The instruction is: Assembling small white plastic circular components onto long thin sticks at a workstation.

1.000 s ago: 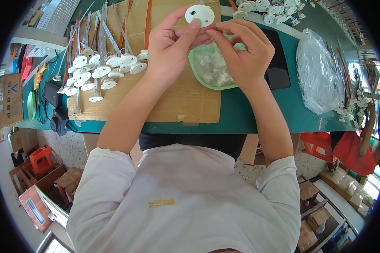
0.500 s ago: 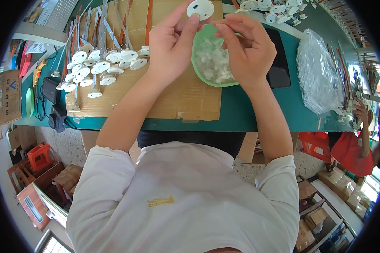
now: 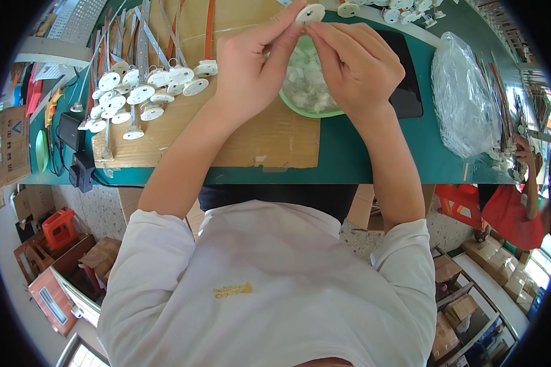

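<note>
My left hand (image 3: 248,72) is closed on a white round disc (image 3: 313,11) with small holes, raised above the far part of the table and tilted. Fingertips of my right hand (image 3: 362,72) are pinched together right at the disc's near edge; whatever they hold is too small to make out. Below both hands sits a light green bowl (image 3: 317,115) with many small clear pieces (image 3: 305,82) in it, partly covered by my fingers. To the left, a cluster of similar white discs (image 3: 141,94) on flat strips lies on a cardboard sheet (image 3: 263,140).
A black flat device (image 3: 409,92) lies right of the bowl, beside a clear plastic bag (image 3: 465,98). More white discs (image 3: 404,9) are piled at the far right. Black adapters (image 3: 81,165) with cables sit at the left edge. A person in red (image 3: 514,214) works at right.
The disc has tipped from facing up to a slant and moved slightly right and away. My right fingertips have come in from beside it to meet its edge.
</note>
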A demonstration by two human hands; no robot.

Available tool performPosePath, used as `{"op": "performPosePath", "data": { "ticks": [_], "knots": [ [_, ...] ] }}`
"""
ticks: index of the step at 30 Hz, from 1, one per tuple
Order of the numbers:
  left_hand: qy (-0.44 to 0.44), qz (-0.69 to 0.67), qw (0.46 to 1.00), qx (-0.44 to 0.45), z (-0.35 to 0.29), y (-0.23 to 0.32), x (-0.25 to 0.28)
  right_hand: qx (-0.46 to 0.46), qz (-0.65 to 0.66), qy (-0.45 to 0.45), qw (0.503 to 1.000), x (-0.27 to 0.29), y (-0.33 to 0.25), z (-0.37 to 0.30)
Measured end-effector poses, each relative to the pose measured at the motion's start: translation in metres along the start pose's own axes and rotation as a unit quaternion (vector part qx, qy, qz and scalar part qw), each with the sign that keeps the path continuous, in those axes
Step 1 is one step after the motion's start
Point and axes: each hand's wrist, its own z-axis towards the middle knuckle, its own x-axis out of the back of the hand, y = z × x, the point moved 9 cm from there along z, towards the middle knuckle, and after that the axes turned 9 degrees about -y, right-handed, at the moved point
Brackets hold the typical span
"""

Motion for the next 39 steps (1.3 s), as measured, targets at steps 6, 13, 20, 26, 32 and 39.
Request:
{"op": "performPosePath", "data": {
  "ticks": [6, 13, 20, 26, 32, 39],
  "knots": [
    [0.071, -0.170, 0.980, 0.069, -0.001, -0.016, 0.000, -0.023, 0.019, -0.044, 0.999, -0.005, -0.005, 0.004],
    [0.058, -0.281, 0.958, 0.012, -0.003, -0.040, -0.009, -0.142, 0.133, -0.061, 0.979, -0.011, 0.009, 0.000],
    [0.027, -0.319, 0.947, 0.000, -0.006, -0.028, -0.012, -0.192, 0.149, -0.012, 0.970, -0.002, 0.008, 0.001],
    [0.051, -0.357, 0.933, -0.002, -0.008, -0.027, -0.016, -0.097, 0.055, 0.010, 0.994, -0.001, -0.003, 0.002],
    [0.037, -0.265, 0.963, -0.012, -0.008, -0.023, -0.013, -0.081, 0.038, 0.004, 0.996, 0.000, -0.007, 0.004],
    [0.056, -0.208, 0.974, -0.066, -0.002, -0.018, 0.002, -0.145, 0.131, -0.067, 0.978, -0.004, 0.004, 0.006]
  ]
}}
